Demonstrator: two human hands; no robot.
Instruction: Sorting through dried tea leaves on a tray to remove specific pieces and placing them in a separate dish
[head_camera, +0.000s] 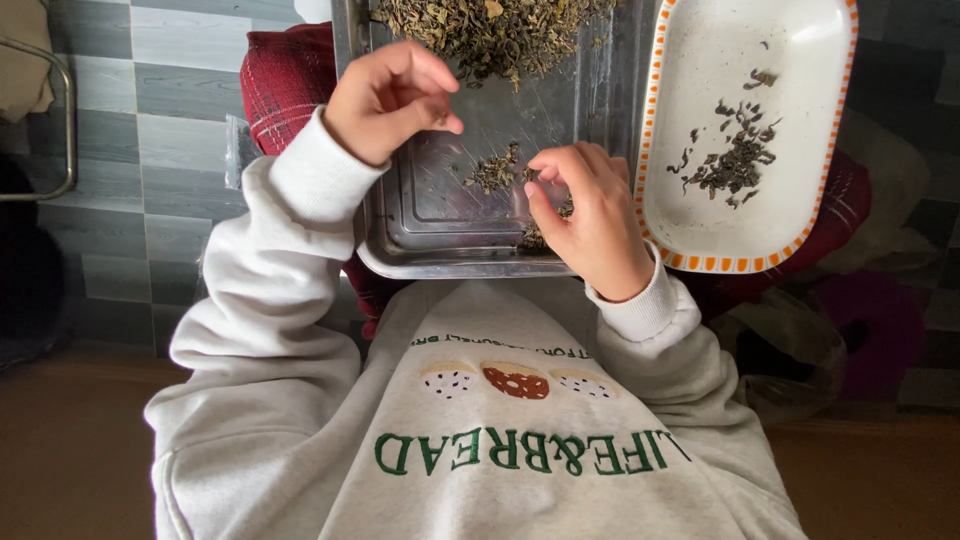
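Looking down at our lap, we see only the near part of the square shiny metal tray (450, 225); its far edge runs out of the top of the view, and so does the big heap of dried green-brown leaves (490, 30) piled there. Our left hand (385, 100) hovers above the tray with fingers curled and thumb meeting the fingertips; whether a leaf sits between them we cannot tell. Our right hand (590, 225) rests low on the tray's near right side, thumb and forefinger closed in a pinch over a small scatter of leaves (495, 170), and it hides the bits beneath its palm. Just beside the tray on the right lies an oval white dish with an orange-checked rim (700, 262), holding a small dark clump of sorted leaves (735, 160). A red plaid cloth (285, 85) shows under the tray, above the grey tiled floor (150, 120).
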